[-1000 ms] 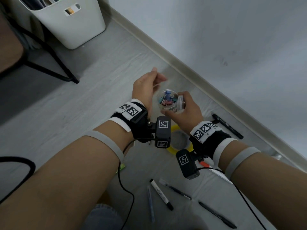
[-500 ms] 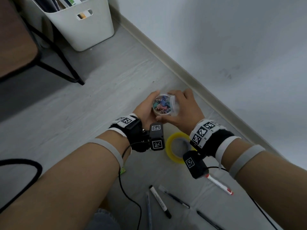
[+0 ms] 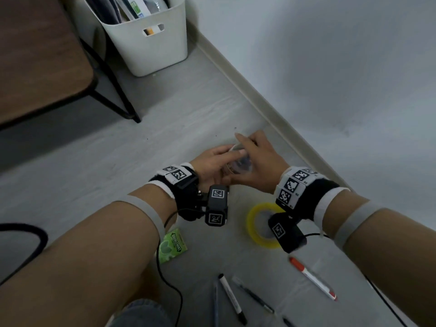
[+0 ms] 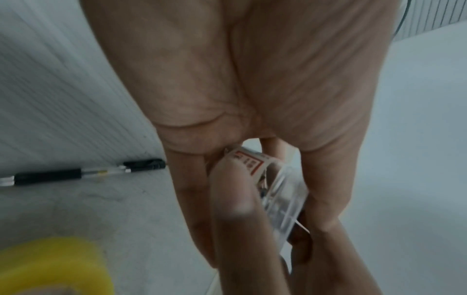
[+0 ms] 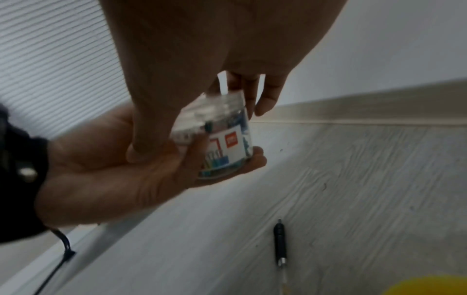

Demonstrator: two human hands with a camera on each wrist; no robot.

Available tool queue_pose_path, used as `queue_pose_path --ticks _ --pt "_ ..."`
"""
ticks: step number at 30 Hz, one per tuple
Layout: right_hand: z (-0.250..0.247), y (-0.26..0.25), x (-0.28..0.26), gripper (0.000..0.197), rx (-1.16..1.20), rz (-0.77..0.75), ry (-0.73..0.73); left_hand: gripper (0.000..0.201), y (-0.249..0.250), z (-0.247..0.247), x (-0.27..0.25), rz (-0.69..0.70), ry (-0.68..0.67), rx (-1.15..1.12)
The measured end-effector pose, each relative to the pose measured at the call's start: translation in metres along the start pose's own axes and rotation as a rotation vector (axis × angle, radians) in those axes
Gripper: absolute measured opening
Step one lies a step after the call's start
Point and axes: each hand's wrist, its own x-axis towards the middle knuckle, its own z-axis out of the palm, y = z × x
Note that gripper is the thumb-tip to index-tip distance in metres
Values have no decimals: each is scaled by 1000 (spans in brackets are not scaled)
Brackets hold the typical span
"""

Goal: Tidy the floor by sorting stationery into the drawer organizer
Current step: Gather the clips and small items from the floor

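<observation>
A: Where was the clip tub [image 5: 222, 143]?

B: Held off the floor [image 3: 118, 161] between both hands, near the baseboard. It sat in the left hand [image 3: 210, 166], whose fingers curled under its base. The right hand [image 3: 257, 161] came from above, fingertips [image 5: 265, 99] and thumb wrapped round the clear lid [image 5: 215, 107].

A: Which way did it stand?

B: Its axis ran roughly upright, tipped a little, so the lid faced the right palm. Any twist or press would be the right hand's job; the left only steadied it.

A: And compared with half a second before?

B: Then the tub's coloured clips showed openly from above; now the right hand covered the top. The tape roll [image 3: 259, 223] and pens [image 3: 232, 298] lay untouched below.
</observation>
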Motion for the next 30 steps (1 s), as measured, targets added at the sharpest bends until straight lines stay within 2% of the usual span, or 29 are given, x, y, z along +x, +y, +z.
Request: queue_pose_path --ticks 2,4,6,9,13,18,26,30 --pt "1 1 1 92 84 -75 16 41 3 -9 -1 -12 23 6" --pt "0 0 4 72 71 -120 -2 39 3 -15 -4 -42 44 61" --pt "3 -1 7 64 20 -153 -16 34 2 -21 -4 -52 63 81" --pt "8 0 11 67 -72 -197 -36 31 0 -25 -5 -73 64 80" --pt "6 2 8 72 -198 -267 -108 40 -3 -27 -8 -152 20 116" --pt "7 2 7 72 -266 -18 -91 38 -13 -18 1 -71 102 108" --pt "22 -1 2 67 -304 21 -123 45 -31 -16 -2 -35 204 141" --pt "41 -10 -9 71 -223 35 -156 37 -40 -27 -19 -86 220 179"
